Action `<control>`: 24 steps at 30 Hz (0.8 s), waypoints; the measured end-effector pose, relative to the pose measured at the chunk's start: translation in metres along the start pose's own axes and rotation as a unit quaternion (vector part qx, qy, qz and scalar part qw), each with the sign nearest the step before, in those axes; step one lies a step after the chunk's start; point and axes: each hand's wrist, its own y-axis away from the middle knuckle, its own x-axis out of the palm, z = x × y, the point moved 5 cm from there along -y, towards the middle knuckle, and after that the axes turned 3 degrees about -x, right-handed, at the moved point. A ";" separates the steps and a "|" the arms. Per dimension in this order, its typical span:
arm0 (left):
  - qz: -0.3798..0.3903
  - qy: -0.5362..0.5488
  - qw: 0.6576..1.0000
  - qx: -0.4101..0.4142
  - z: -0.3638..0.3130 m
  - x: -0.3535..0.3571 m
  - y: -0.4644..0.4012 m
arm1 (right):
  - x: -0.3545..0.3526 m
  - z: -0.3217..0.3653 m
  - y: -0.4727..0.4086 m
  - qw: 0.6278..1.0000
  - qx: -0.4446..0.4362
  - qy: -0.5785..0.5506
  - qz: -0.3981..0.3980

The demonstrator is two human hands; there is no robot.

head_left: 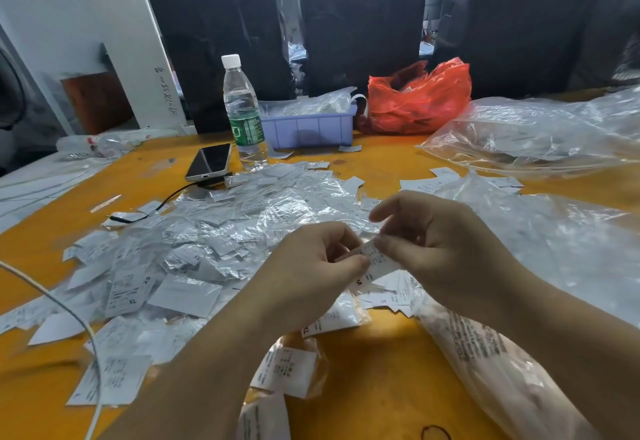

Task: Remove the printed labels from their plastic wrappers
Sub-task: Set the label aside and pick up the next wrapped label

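Between my two hands, above the orange table, is a small white printed label in a clear plastic wrapper. My left hand pinches its left end with thumb and fingers. My right hand pinches its right end, its upper fingers spread loosely. A wide heap of loose white labels and clear wrappers covers the table to the left and behind the hands. More wrapped labels lie below my left wrist.
A water bottle, a phone with a black cable, a purple tray and a red plastic bag stand at the back. Large clear bags lie at the right. A white cable crosses the left.
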 end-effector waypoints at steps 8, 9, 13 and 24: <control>-0.025 -0.036 0.999 -0.010 0.002 0.001 0.001 | -0.030 0.007 -0.006 0.940 0.098 0.262 0.197; -0.023 -0.040 0.999 -0.010 0.001 0.001 0.002 | -0.035 0.006 -0.004 0.927 0.121 0.279 0.217; -0.022 -0.051 0.998 -0.007 0.002 0.002 0.001 | -0.045 -0.004 0.006 0.875 0.185 0.345 0.285; -0.010 -0.053 0.999 -0.004 -0.002 0.007 0.002 | -0.022 -0.015 0.008 0.867 0.159 0.370 0.292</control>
